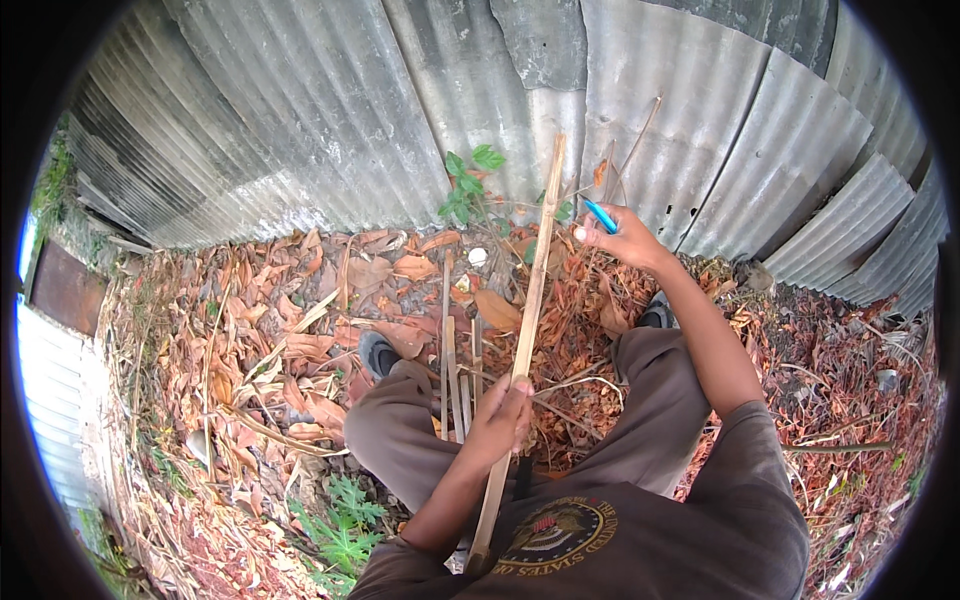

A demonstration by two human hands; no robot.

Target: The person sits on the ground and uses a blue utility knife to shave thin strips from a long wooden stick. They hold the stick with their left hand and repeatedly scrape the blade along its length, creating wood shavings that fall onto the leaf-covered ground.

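A long, pale wooden strip (541, 250) slants up from my lap toward the metal wall. My left hand (499, 415) is closed around its lower part. To the right of the strip's upper end, my right hand (630, 240) grips a slim blue object (600, 216), apart from the wood. One end of the blue object sticks out past the fingers; the rest is hidden, so its exact kind is unclear. Several more wooden strips (453, 370) lie between my legs, left of the held one.
A grey corrugated metal wall (310, 110) stands in front. Dry brown leaves (300, 345) and twigs cover the ground. A small green plant (468, 185) grows at the wall's foot, and another leafy plant (343, 530) is at the lower left. A small white round thing (478, 257) lies among the leaves.
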